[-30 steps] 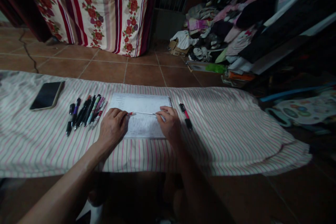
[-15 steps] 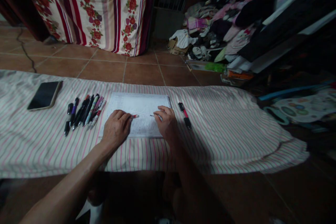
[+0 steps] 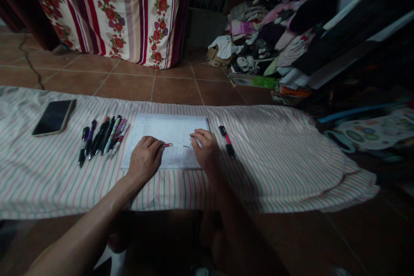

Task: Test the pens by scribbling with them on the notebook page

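A spiral notebook point(image 3: 155, 124) lies open under both hands, its page covered with faint writing. My left hand point(image 3: 145, 154) rests on its left part, closed on a slim pen piece with a red end point(image 3: 167, 145) that pokes out past the fingertips. Over the right part, my right hand point(image 3: 206, 148) has its thumb and fingers pinched on a thin piece like a pen refill point(image 3: 186, 146), its dark end pointing left. The two pieces lie nearly in line; whether they touch is too small to tell. Right of the notebook is a red and black pen point(image 3: 227, 141).
Several pens point(image 3: 105, 137) lie bunched left of the notebook, with a dark-screened phone point(image 3: 54, 117) farther left. All rest on a striped cloth point(image 3: 278, 159). Beyond are a tiled floor point(image 3: 129, 84), a flowered curtain point(image 3: 129, 13) and a heap of clothes point(image 3: 258, 30).
My left hand has shifted slightly right with the red-ended piece. The thin piece at my right hand now sits a little lower, its dark end nearer the red end.
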A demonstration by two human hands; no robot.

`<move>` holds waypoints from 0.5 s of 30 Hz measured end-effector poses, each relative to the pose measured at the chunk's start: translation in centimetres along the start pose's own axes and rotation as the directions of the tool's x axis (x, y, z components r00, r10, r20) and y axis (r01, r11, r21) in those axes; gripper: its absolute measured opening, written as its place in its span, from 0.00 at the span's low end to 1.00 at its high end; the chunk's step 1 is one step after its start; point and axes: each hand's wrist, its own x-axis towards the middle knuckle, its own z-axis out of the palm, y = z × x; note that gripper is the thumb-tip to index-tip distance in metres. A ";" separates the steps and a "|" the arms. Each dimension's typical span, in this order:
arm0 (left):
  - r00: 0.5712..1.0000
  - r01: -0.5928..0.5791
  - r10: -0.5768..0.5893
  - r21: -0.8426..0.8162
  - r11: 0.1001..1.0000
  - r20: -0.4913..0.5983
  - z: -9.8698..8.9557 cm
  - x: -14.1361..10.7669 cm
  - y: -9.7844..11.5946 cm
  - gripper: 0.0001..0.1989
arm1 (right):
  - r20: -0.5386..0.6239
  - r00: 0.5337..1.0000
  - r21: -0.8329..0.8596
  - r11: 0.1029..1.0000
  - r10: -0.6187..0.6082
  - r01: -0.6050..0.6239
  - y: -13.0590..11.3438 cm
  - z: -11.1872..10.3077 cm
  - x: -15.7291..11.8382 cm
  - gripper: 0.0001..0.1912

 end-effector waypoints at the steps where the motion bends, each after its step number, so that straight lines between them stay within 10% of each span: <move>1: 1.000 -0.003 0.003 -0.001 1.000 0.001 0.1 0.0 0.0 0.11 | -0.005 1.000 0.000 1.000 -0.005 0.005 0.0 0.0 0.0 0.09; 15: 1.000 -0.020 0.020 0.004 1.000 -0.008 0.3 -0.1 0.0 0.10 | -0.002 0.998 0.018 0.998 -0.060 0.060 -0.2 -0.2 -0.1 0.07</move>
